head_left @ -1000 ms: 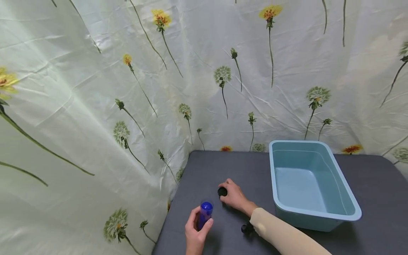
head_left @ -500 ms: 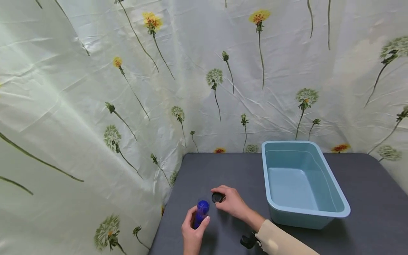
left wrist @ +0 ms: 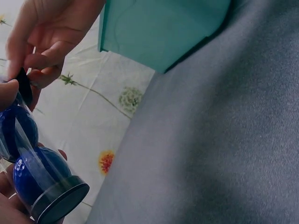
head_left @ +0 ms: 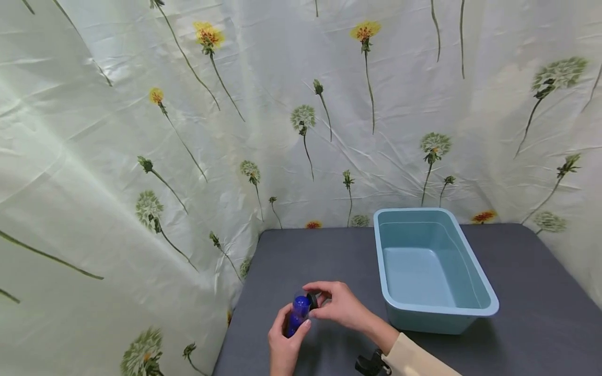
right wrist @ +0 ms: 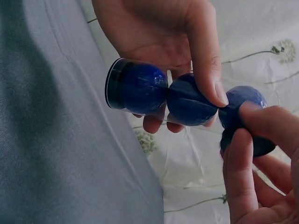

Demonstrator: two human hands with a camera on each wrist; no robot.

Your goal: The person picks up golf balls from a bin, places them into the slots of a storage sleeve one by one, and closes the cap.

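Observation:
My left hand point(head_left: 285, 339) grips a clear tube point(head_left: 292, 325) with its fingers and thumb wrapped round the side. Three blue dimpled balls, like golf balls point(right wrist: 189, 105), sit in a row inside it. A dark cap point(left wrist: 62, 201) closes the tube's lower end. At the upper end, my right hand point(head_left: 343, 307) pinches a round black lid point(head_left: 312, 301) between thumb and fingers. The lid is tilted on edge, right at the tube's mouth beside the top ball. In the right wrist view, fingers partly hide the lid point(right wrist: 263, 147).
A light blue plastic tub point(head_left: 384, 261) stands on the dark grey table point(head_left: 291, 256), to the right of my hands. A black strap-like device point(head_left: 371, 363) shows at the right wrist. Behind the table hangs a pale curtain point(head_left: 263, 130) with a dandelion print.
My right hand has lifted the black lid from near the table and brought it to the tube's mouth, turning it on edge. The left hand keeps holding the tube. The head view has shifted right.

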